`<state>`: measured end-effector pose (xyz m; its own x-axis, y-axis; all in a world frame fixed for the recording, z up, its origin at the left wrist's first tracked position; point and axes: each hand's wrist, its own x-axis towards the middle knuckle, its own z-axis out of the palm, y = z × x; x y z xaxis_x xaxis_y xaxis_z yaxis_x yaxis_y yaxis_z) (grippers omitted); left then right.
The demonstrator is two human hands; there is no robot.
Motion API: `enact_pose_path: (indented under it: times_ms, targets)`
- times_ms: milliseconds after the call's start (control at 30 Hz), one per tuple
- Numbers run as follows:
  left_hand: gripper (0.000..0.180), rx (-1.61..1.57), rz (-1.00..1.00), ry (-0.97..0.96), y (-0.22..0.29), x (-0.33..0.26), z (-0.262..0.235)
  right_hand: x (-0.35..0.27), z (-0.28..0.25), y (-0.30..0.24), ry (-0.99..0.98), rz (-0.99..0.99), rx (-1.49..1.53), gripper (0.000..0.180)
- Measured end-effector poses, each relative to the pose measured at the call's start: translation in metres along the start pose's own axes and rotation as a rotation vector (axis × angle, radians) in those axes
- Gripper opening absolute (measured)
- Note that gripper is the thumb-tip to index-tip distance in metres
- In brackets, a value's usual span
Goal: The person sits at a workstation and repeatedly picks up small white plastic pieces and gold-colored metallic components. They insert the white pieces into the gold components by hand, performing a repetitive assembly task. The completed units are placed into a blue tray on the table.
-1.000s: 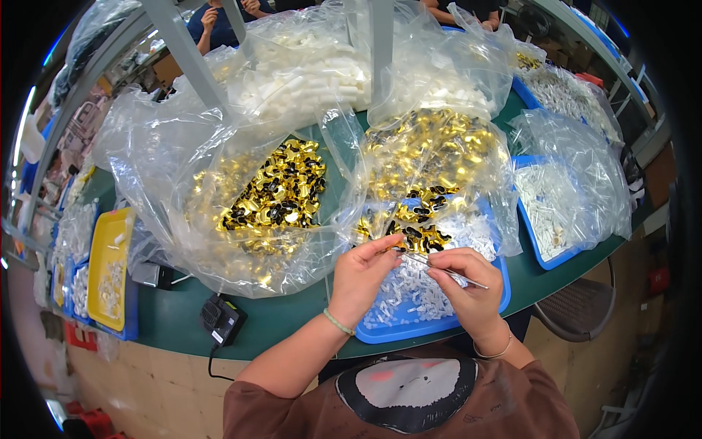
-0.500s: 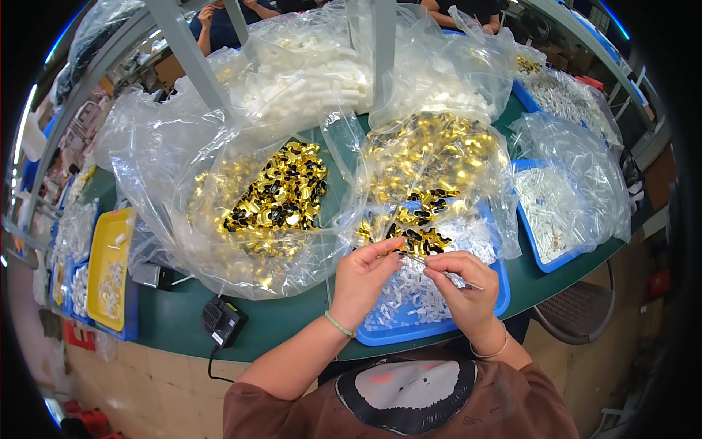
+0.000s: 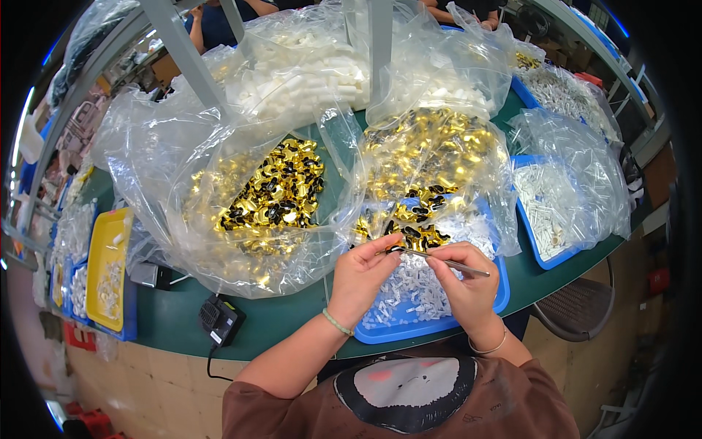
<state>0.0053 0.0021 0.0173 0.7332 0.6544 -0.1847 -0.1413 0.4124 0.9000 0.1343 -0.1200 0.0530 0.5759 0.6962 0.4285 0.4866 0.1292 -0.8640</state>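
Observation:
My left hand (image 3: 361, 279) pinches a small gold-and-black piece (image 3: 394, 249) between thumb and fingertips. Closed around a thin, silvery metal tool (image 3: 469, 269) is my right hand (image 3: 466, 291). The tool's tip reaches the piece in the left fingers; whether it is tweezers or a single rod I cannot tell. Both hands are above a blue tray (image 3: 409, 334) of small white and clear plastic pieces (image 3: 413, 289). Just beyond the fingertips, loose gold-and-black pieces (image 3: 426, 236) spill from a clear plastic bag (image 3: 439, 157).
Left of the hands, another clear bag (image 3: 172, 212) holds more gold-and-black pieces (image 3: 281, 186). A black device (image 3: 221, 322) with a cord sits at the green table's (image 3: 292, 314) near edge. Around are a yellow tray (image 3: 93, 293), a right-hand blue tray (image 3: 552, 262), grey posts (image 3: 380, 55) and a chair (image 3: 578, 311).
The right hand's tool has swung, so its outer end now lies further right. The piece in my left fingers shows more plainly. The view has shifted slightly.

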Motion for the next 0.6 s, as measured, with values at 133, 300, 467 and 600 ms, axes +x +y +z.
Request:
enact_pose_path:
  times_ms: [133,300,467,600]
  targets:
    - [0.033,0.014,-0.015,0.021,-0.0001,0.0013,0.0001,-0.0007,-0.002,0.0042,-0.053,0.028,0.028,0.012]
    - [0.034,0.024,-0.004,0.017,-0.0005,0.0008,-0.0001,-0.0018,0.0006,0.0051,0.001,0.065,0.095,0.012]
    - [0.034,0.017,-0.002,0.01,0.0016,-0.0003,0.0008,-0.0034,0.0028,0.0074,0.048,0.13,0.169,0.011]
    - [0.033,0.005,0.011,0.008,-0.0022,0.0017,-0.001,-0.0035,0.0036,0.0088,0.04,0.106,0.173,0.011]
